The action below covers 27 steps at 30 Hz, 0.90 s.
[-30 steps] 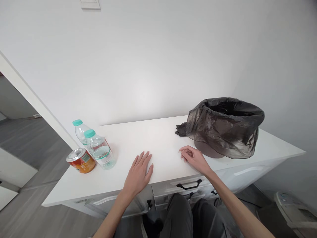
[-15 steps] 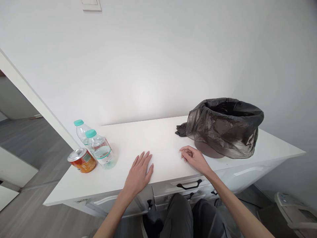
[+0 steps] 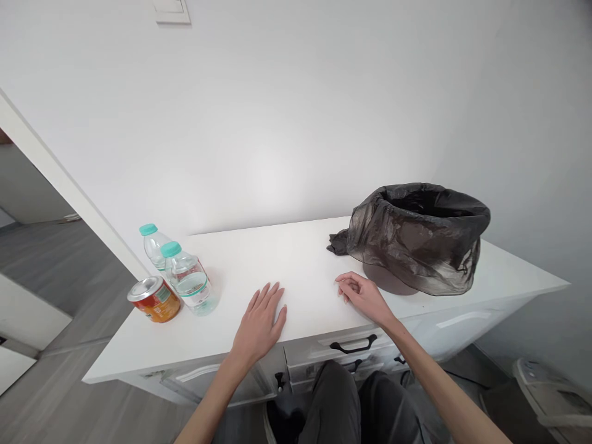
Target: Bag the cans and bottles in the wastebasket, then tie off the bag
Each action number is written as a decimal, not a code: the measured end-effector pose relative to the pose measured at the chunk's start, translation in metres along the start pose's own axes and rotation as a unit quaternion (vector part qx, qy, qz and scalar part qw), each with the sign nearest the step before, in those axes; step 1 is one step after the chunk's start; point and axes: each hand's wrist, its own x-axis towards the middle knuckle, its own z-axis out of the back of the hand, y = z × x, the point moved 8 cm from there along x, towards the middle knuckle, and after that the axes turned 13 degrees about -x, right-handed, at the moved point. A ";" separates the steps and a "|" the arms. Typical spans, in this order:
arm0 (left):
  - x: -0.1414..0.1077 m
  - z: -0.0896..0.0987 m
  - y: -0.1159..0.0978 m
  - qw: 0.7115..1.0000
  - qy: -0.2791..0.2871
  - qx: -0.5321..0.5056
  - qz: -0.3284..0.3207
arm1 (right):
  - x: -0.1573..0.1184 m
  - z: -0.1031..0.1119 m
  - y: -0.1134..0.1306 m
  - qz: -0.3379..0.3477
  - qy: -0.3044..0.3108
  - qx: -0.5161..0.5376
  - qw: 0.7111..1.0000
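Observation:
My left hand (image 3: pixel 259 320) lies flat, palm down, on the white cabinet top (image 3: pixel 296 246), fingers apart and holding nothing. My right hand (image 3: pixel 361 296) rests on its side near the front edge with curled fingers; whether anything is between them is hidden. Just beyond it stands a bin (image 3: pixel 391 279) lined with a black plastic bag (image 3: pixel 416 240) folded over its rim, its mouth open. At the left end are two clear bottles with teal caps, one in front (image 3: pixel 192 283) and one behind (image 3: pixel 155 245). An orange and red can (image 3: pixel 157 302) stands upright beside them.
A white wall (image 3: pixel 277 123) rises behind the cabinet, with a switch (image 3: pixel 172 9) at the top left. Black drawer handles (image 3: pixel 354 345) project from the front. A pale appliance (image 3: pixel 550 388) stands at the lower right, and a doorway opens on the left.

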 end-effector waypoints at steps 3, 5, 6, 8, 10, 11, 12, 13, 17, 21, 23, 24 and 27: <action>0.000 0.000 0.000 1.000 -0.001 0.000 -0.001 | 0.000 0.000 0.000 -0.004 0.001 -0.002 1.000; 0.000 0.000 0.000 1.000 -0.002 -0.001 -0.002 | 0.000 0.000 0.001 -0.004 0.000 -0.005 1.000; 0.000 0.000 0.000 1.000 -0.002 -0.001 -0.002 | 0.000 0.001 0.002 -0.003 -0.001 -0.006 1.000; 0.000 0.000 0.000 1.000 0.000 0.000 -0.001 | -0.001 0.001 0.003 -0.001 -0.002 -0.005 1.000; 0.000 0.000 0.000 1.000 0.001 -0.001 -0.001 | -0.001 0.001 0.003 -0.001 -0.001 -0.003 1.000; 0.000 0.000 0.000 1.000 0.001 -0.001 -0.001 | -0.001 0.001 0.002 -0.003 -0.001 -0.003 1.000; 0.000 0.001 -0.001 1.000 0.001 -0.001 -0.001 | -0.001 0.000 0.002 -0.004 0.000 -0.003 1.000; 0.000 0.001 -0.001 1.000 0.002 -0.001 -0.002 | -0.001 0.000 0.001 -0.005 0.000 -0.003 1.000; 0.000 0.001 -0.001 1.000 -0.003 -0.006 -0.005 | 0.000 0.001 0.000 -0.003 -0.003 -0.005 1.000; 0.000 0.000 0.001 1.000 -0.010 -0.008 -0.007 | 0.000 0.001 0.000 -0.004 -0.004 -0.006 1.000; 0.000 0.000 0.001 1.000 -0.007 -0.006 -0.004 | 0.000 0.000 0.001 -0.003 -0.003 -0.004 1.000; 0.000 0.000 0.001 1.000 -0.004 -0.005 -0.002 | 0.000 0.000 0.001 -0.003 -0.003 -0.003 1.000; 0.000 -0.001 0.001 1.000 0.003 0.000 0.004 | -0.001 0.000 0.001 -0.002 -0.002 -0.003 1.000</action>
